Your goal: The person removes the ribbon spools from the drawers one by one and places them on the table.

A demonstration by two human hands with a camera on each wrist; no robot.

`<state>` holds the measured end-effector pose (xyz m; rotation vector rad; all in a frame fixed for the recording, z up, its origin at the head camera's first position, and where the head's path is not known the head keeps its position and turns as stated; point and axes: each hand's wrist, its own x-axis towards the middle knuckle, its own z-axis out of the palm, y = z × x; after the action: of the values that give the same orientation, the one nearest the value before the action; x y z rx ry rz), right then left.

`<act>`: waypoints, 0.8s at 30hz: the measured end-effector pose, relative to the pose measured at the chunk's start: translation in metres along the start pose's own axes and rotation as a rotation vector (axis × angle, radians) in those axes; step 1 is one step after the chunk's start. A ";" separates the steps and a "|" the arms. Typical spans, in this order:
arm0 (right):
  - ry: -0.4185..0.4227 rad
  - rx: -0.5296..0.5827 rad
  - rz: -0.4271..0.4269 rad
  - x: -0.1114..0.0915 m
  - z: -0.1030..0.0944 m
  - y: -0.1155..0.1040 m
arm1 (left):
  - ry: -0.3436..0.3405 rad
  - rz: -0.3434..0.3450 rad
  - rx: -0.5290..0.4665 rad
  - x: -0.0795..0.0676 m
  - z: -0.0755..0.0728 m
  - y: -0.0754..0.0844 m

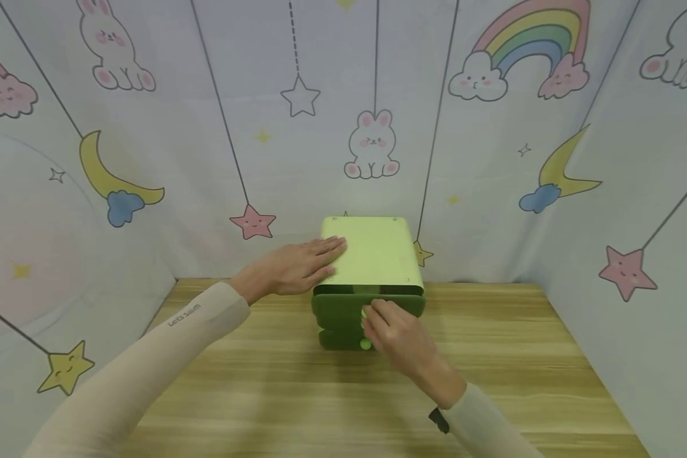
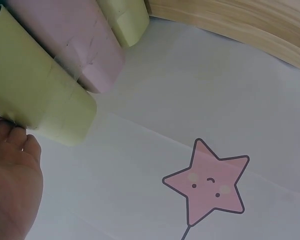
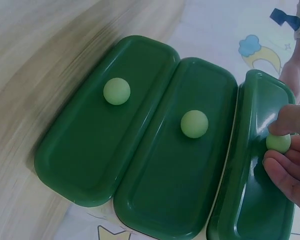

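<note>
Three stacked drawers (image 3: 175,150) in one small cabinet (image 1: 372,273), near the back edge of the wood-grain table (image 1: 492,356) and just before the printed cloth backdrop (image 1: 200,140). Hands apart from each other, both on the cabinet. Left hand (image 1: 292,267) laid on the left side of the yellow-green top (image 1: 374,248), fingers out flat over it. Right hand (image 1: 397,337) clamped by thumb and fingers on the round pale-green knob (image 3: 278,143) of the top drawer (image 3: 255,200). Top drawer a little way out, with a dark gap beneath the cabinet's top and the dark-green front ahead of the others. Below, a middle drawer (image 3: 165,175) and a bottom drawer (image 3: 102,125), both closed as far as visible, each with a matching knob. From the left wrist, a pink tier (image 2: 85,50) between two yellow-green ones. On the backdrop, rabbits (image 1: 372,156), stars (image 1: 254,224) and a rainbow (image 1: 529,35). Pale sleeves (image 1: 149,369) on both arms, lettering (image 1: 184,315) on the left one and something small and dark (image 1: 438,420) beside the right wrist.
</note>
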<state>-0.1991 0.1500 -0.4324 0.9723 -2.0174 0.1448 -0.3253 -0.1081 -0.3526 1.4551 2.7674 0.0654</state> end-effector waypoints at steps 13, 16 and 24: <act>-0.002 0.012 -0.018 -0.007 -0.015 -0.012 | 0.012 -0.003 -0.006 -0.001 0.001 0.000; -0.015 -0.003 -0.018 -0.007 -0.018 -0.015 | 0.013 -0.005 -0.004 -0.001 0.001 -0.001; 0.000 -0.019 -0.020 -0.009 -0.021 -0.020 | 0.020 0.001 0.001 0.000 0.003 -0.002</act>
<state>-0.1687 0.1505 -0.4311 0.9802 -2.0045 0.1146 -0.3268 -0.1085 -0.3558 1.4640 2.7825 0.0786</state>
